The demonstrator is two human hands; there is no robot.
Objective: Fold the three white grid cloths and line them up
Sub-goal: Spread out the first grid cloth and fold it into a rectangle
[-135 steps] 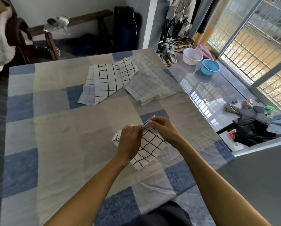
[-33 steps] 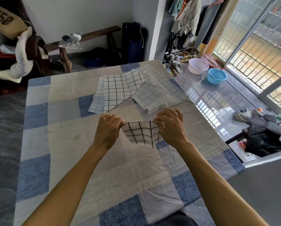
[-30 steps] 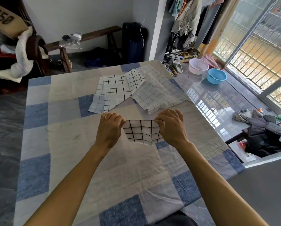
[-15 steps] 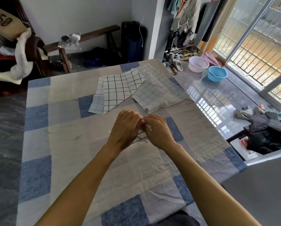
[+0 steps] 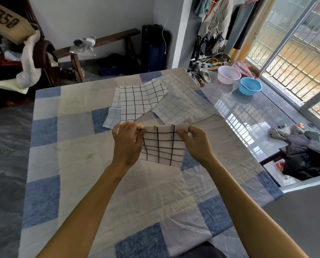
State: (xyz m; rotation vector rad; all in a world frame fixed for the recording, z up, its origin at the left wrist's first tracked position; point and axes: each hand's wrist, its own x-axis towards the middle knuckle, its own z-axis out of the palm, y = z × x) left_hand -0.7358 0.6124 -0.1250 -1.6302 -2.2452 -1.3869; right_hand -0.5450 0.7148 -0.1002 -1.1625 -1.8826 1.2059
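Observation:
A small white cloth with a black grid [image 5: 163, 146] hangs folded just above the table, held by its top edge. My left hand [image 5: 126, 144] pinches its left top corner and my right hand [image 5: 196, 144] pinches the right top corner. Behind it a second white cloth with a black grid [image 5: 135, 103] lies flat and unfolded on the table. A larger white cloth with a fine blue grid [image 5: 181, 105] lies spread out to its right, partly under it.
The table wears a blue and beige checked cover [image 5: 77, 164]; its right edge runs close to the far cloths. On the shiny floor to the right stand a pink basin [image 5: 228, 75] and a blue basin [image 5: 250, 86]. A dark clothes heap [image 5: 308, 155] lies lower right.
My hands came together over the black-grid cloth half a second ago, then parted again. The cloth now hangs narrower and folded between them, lifted slightly off the table.

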